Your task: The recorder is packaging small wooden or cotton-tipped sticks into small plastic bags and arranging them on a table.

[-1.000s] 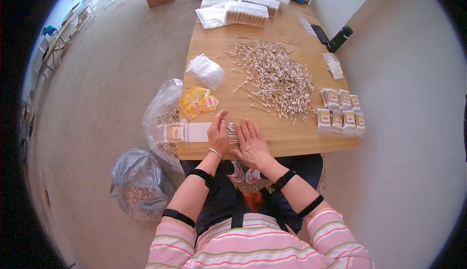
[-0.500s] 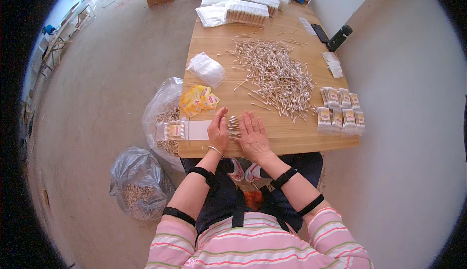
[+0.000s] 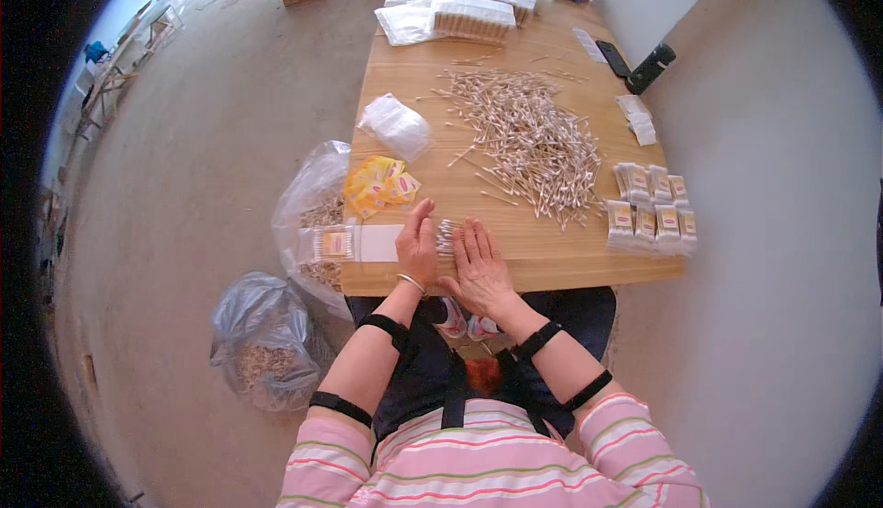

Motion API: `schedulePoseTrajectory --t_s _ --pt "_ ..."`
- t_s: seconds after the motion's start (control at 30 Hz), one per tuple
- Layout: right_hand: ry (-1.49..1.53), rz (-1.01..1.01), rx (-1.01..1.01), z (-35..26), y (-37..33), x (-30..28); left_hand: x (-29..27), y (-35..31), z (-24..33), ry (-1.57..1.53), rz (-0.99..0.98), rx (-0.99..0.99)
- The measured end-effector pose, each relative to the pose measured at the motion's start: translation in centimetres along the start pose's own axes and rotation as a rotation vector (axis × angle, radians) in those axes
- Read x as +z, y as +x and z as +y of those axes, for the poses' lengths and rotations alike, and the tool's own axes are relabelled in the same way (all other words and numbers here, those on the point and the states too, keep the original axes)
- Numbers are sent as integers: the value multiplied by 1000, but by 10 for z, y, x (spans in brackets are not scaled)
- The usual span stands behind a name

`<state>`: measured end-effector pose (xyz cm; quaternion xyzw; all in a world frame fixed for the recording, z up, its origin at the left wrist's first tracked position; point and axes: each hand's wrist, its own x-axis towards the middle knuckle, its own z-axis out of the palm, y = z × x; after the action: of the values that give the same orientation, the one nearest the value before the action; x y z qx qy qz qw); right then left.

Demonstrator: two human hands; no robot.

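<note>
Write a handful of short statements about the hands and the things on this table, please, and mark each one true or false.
1. A bunch of cotton swabs lies between the left hand and the right hand. True.
2. The right hand is clenched into a fist. False: it is open, with its back showing.
3. A loose swab pile lies on the table, beyond both hands. True.
4. Two rows of packets sit left of that pile. False: they are near the right edge.
5. Yellow cards lie left of the pile. True.

On the table (image 3: 575,264), the swab heap (image 3: 532,136) lies left of packets (image 3: 620,219).
</note>
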<state>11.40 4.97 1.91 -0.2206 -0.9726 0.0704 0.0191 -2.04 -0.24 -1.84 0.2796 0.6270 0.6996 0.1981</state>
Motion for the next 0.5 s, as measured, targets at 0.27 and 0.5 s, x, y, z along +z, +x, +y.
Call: schedulePoseTrajectory --t_s 0.27,0.5 --pt "27 44 -23 9 1 -2 3 1 -4 -42 23 -16" --pt "179 134 87 31 17 -2 0 5 -3 -216 38 -108"
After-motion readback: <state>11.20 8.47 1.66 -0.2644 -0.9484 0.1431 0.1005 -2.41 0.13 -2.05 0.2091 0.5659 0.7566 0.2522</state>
